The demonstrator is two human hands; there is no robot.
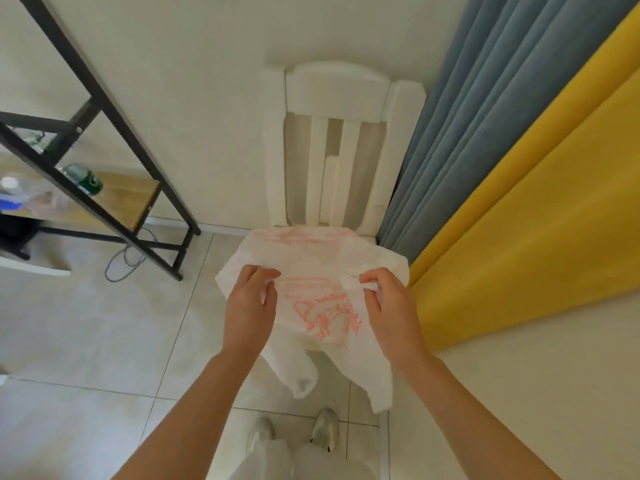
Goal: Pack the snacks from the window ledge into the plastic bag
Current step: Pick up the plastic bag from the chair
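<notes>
Bag [311, 271], white with red print, spread in front of the chair [337, 98], above its seat. Left hand [247, 306] fingers curled on the bag's left edge; right hand [388, 306] fingers pinching its right edge.

head cam: worn on head | wide-angle, faced forward and steeply down | close over both hands, own shoes [294, 434] at bottom edge | chair [346, 140] ahead | single view, no overlap
</notes>
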